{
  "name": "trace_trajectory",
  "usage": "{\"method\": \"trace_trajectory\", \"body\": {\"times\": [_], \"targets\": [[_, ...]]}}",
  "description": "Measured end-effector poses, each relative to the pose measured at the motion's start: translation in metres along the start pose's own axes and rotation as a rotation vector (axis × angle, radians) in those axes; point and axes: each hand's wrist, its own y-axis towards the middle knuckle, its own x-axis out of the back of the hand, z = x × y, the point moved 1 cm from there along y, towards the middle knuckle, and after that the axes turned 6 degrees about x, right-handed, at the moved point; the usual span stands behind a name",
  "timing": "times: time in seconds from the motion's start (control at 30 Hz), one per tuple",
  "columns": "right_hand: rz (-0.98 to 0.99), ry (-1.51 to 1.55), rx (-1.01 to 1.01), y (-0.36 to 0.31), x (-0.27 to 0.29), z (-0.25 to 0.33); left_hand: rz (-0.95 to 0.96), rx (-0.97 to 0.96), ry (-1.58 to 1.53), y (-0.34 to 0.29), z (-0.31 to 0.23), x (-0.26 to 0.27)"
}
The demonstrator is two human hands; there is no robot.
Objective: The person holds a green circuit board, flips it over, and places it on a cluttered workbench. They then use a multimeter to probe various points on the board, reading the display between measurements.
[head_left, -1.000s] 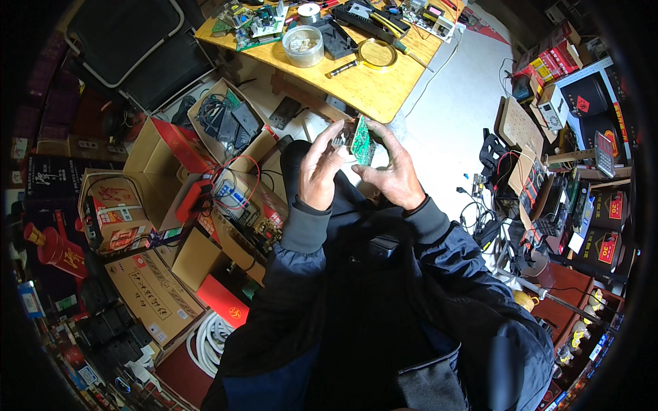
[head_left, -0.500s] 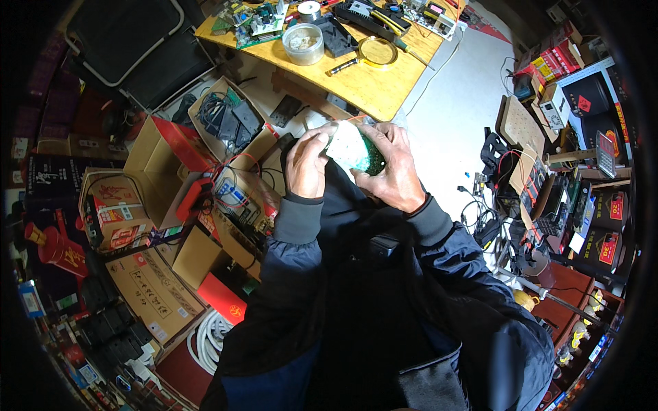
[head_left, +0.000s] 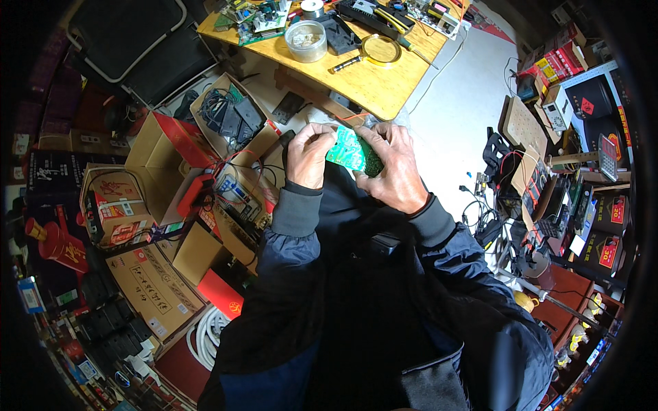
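A small green circuit board (head_left: 347,150) is held up between my two hands, just in front of the table's near edge. Pale traces and solder spots show on its lit face. My left hand (head_left: 308,157) pinches its left edge with thumb and fingers. On the other side, my right hand (head_left: 395,166) is closed round a dark, speckled green part (head_left: 372,163) at the board's right. Whether that part belongs to the same board I cannot tell. The fingertips behind the board are hidden.
On the wooden table (head_left: 370,89) lie a magnifying glass (head_left: 381,50), a clear round tub (head_left: 306,42), a screwdriver (head_left: 418,52) and more circuit boards (head_left: 255,19). Open cardboard boxes (head_left: 147,154) crowd the left, one holding cables and adapters (head_left: 236,113). Tangled cables (head_left: 485,218) lie at the right.
The board has tilted in my hands, so its bright white glare is gone and its green traces show. Both hands keep their hold and have barely moved.
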Motion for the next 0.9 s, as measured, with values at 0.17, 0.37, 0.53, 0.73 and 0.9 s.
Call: {"method": "trace_trajectory", "body": {"times": [0.17, 0.37, 0.53, 0.73, 0.9], "targets": [[-0.002, -0.009, 0.008, 0.0004, -0.0009, 0.0001, -0.030, -0.004, 0.021, -0.0022, 0.0004, -0.0026], [-0.007, 0.011, -0.008, -0.0001, -0.0007, -0.0001, 0.004, -0.041, 0.010, -0.0016, 0.0025, -0.0011], [0.001, 0.018, -0.011, 0.0000, -0.0004, -0.0004, 0.000, -0.032, 0.004, -0.0026, 0.0024, -0.0012], [0.010, 0.042, -0.031, -0.0001, -0.0002, -0.0009, -0.006, -0.022, -0.015, -0.0022, 0.0018, -0.0003], [0.009, 0.045, -0.036, -0.0007, -0.0001, -0.0010, -0.013, -0.012, -0.034, -0.0029, -0.0001, -0.0006]]}}
